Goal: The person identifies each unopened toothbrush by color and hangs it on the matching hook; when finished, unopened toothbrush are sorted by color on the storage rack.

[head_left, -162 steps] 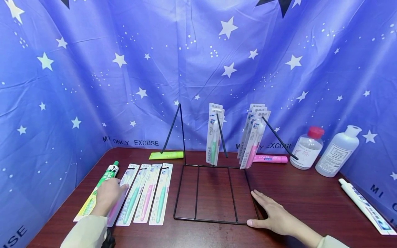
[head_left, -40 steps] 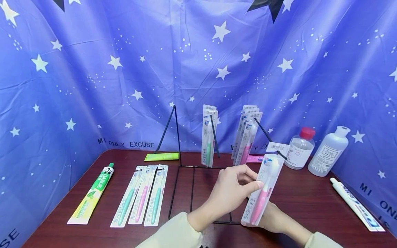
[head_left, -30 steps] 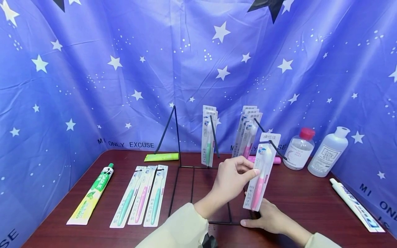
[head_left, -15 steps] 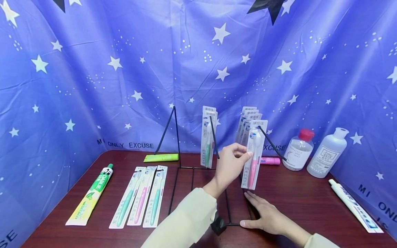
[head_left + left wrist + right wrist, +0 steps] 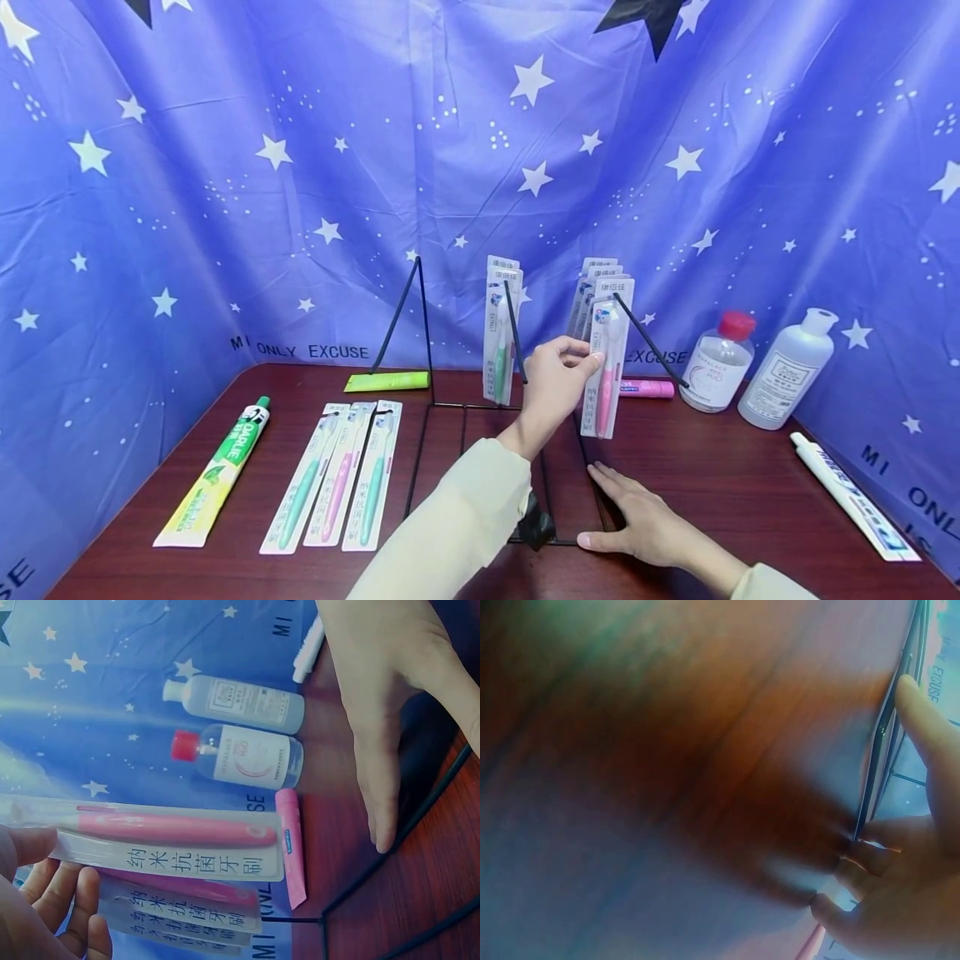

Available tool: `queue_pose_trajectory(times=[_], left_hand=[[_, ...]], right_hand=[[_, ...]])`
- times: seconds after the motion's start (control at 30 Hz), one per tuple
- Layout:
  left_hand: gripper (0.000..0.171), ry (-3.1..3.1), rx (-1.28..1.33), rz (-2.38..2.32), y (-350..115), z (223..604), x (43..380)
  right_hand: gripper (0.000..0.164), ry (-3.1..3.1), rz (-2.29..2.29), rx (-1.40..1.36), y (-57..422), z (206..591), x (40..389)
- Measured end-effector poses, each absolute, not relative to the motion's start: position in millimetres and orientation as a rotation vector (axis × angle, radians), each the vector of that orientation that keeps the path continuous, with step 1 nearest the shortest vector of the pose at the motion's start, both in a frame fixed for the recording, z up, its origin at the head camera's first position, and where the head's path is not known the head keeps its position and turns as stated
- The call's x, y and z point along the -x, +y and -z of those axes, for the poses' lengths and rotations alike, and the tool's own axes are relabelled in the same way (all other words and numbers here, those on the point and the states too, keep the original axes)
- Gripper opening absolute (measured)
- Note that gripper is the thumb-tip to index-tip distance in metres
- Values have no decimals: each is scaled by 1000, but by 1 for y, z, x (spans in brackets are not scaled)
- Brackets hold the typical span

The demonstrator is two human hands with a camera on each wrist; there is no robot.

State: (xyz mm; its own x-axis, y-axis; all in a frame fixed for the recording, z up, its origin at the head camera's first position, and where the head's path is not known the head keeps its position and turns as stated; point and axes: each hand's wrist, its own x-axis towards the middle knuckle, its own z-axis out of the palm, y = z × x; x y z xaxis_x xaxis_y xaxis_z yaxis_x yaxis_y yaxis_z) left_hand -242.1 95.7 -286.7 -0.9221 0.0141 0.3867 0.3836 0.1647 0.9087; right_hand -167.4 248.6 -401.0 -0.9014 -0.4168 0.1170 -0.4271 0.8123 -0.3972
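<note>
My left hand (image 5: pixel 557 379) pinches a packaged pink toothbrush (image 5: pixel 606 408) by its left edge, thumb in front. The pack hangs upright on the right hook (image 5: pixel 652 342) of a black wire rack (image 5: pixel 426 333), in front of several similar packs. In the left wrist view, the pink toothbrush (image 5: pixel 172 829) lies across the picture, with the other packs partly hidden behind it. My right hand (image 5: pixel 637 521) rests on the front right of the rack's base, fingers extended. Wire shows beside the right hand (image 5: pixel 900 892) in the blurred right wrist view. Packaged green toothbrushes (image 5: pixel 498 350) hang on the middle hook.
Three packaged toothbrushes (image 5: pixel 330 479) lie in a row left of the rack, beside a green-yellow toothpaste tube (image 5: pixel 213 475). A lime tube (image 5: pixel 386 382) and pink tube (image 5: pixel 648 388) lie behind. Two bottles (image 5: pixel 786 371) and a white tube (image 5: pixel 855 497) are at right.
My left hand has brought the pink toothbrush from the left row to the right hook, then slid it back along the hook toward the other packs. My right hand stays at the rack's base.
</note>
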Motion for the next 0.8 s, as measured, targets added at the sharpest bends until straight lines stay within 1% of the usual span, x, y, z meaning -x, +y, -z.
queue_pose_trajectory(times=[0.33,0.8], left_hand=[[11,-2088,441,1836,89,288,248],[13,-2224,422,1647,83,301,248]], right_hand=[[91,-2967,-654,-691,249,401,167],[91,-2980,-666,-666,248,400,166]])
